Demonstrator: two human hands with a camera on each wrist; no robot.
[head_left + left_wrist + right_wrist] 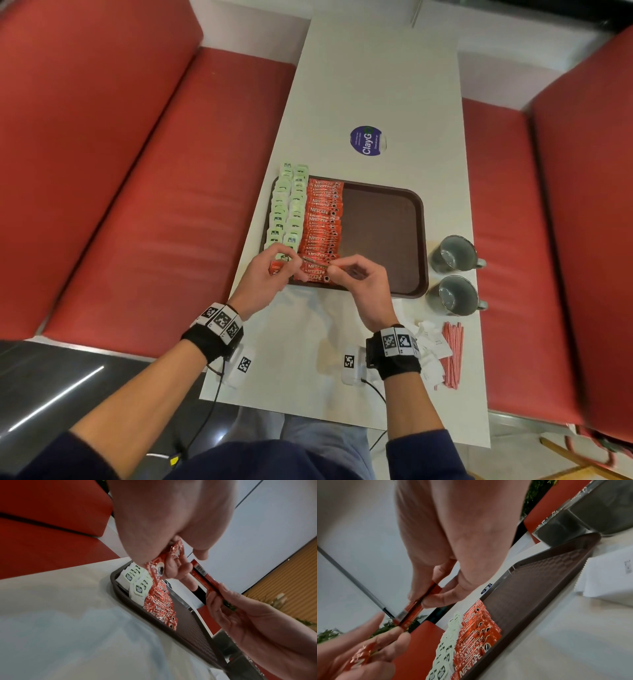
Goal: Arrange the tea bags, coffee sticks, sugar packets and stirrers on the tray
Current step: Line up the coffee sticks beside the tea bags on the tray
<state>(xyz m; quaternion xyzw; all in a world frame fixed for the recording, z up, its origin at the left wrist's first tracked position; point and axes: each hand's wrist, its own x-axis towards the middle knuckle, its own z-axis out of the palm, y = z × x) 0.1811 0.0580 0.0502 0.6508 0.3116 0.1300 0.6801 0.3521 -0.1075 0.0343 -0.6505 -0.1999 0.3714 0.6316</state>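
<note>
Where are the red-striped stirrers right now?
In the head view, the stirrers lie off the tray, at the table's near right edge, beside the white packets.

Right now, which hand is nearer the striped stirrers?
Right. The right hand is over the tray's near edge, toward the stirrers; the left hand is farther left.

Both hands (310, 274) pinch what looks like one coffee stick (317, 266) over the tray (383, 240).

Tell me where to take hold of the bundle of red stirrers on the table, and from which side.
Pinch the bundle of red stirrers across its middle, coming from above. They are thin straws lying flat and parallel; a mid-length grip likely keeps them together. White packets crowd their left side.
</note>
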